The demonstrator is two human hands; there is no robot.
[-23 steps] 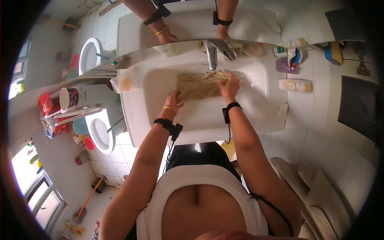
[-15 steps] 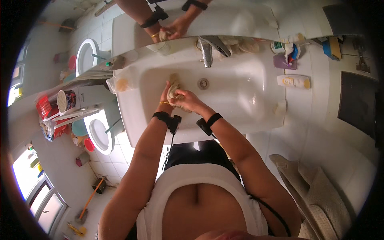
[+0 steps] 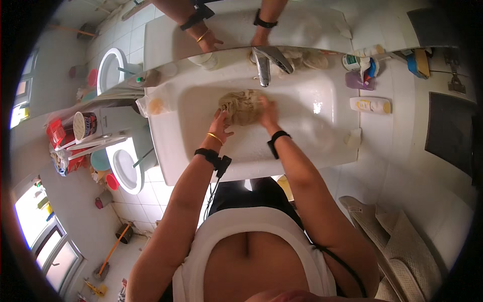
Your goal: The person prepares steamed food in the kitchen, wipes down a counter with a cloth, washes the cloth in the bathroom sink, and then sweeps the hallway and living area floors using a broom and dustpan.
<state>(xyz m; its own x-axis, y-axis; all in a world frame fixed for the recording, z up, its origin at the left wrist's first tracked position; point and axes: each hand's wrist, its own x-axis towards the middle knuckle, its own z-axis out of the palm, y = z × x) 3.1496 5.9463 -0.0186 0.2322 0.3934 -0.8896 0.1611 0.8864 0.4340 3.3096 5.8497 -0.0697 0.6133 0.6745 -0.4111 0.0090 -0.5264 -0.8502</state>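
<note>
View from above of a white sink [image 3: 307,146] set against a mirror. A beige bundled cloth [image 3: 242,106] lies in the basin near its back wall, just below the chrome faucet [image 3: 262,68]. The left hand [image 3: 220,126] presses its fingers against the cloth's left side; the right hand [image 3: 267,111] grips its right side, so both hands clasp the cloth between them. A white bottle with a yellow cap [image 3: 371,105] lies on the sink's right rim.
</note>
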